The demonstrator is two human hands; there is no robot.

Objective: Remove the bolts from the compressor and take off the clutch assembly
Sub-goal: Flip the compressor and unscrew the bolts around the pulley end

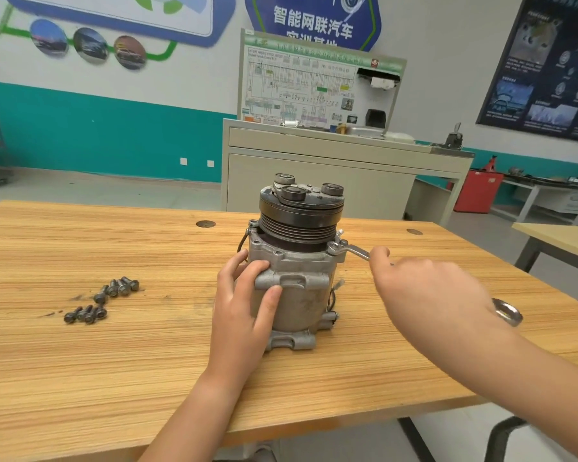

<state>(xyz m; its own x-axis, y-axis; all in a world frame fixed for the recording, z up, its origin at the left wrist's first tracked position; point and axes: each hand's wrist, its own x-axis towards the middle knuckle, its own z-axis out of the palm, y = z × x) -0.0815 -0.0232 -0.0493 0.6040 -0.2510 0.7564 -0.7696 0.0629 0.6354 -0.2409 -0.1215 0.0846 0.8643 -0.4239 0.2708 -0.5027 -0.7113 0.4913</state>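
Compressor stands upright on table, clutch w/ grooved pulley on top of it; L hand on compressor's left-front, fingers curled round the body and its cast lug; R hand just right of compressor, closed round a wrench; wrench's far end sits at the flange's right corner, just under the clutch; its ring end sticks out behind the R hand; loose bolts lie in two small clusters well left of compressor; beige cabinet stands behind compressor.
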